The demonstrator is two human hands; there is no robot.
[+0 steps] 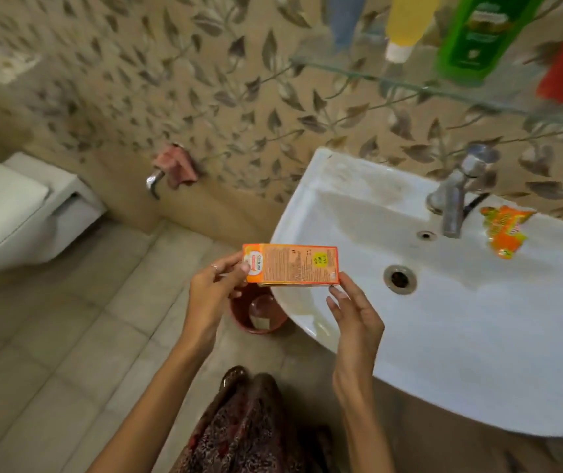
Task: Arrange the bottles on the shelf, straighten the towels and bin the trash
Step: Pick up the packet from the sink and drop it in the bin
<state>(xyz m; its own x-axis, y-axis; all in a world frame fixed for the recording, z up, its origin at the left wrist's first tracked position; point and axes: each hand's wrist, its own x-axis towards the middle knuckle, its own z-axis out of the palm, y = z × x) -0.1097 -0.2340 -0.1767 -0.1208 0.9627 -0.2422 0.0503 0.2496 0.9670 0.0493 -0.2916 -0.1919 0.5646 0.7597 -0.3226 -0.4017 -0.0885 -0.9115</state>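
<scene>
Above the bin, carton: orange carton (290, 265) held level by the sink's (478, 336) front-left rim.
Left hand (212, 291): fingers closed on carton's left end.
Right hand (355, 314): fingertips pinching lower right corner.
Bin (239, 315): reddish-brown, on floor beneath, partly hidden.
Wrapper (505, 230): orange, beside tap (454, 196).
Shelf (444, 88): glass, bearing yellow bottle (406, 22), green bottle (478, 35).

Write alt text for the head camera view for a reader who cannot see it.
Two bare hands, left hand and right hand, hold a flat orange cardboard box above a reddish-brown plastic bin beside a white ceramic sink. An orange crumpled wrapper lies on the sink rim near the metal tap.
</scene>
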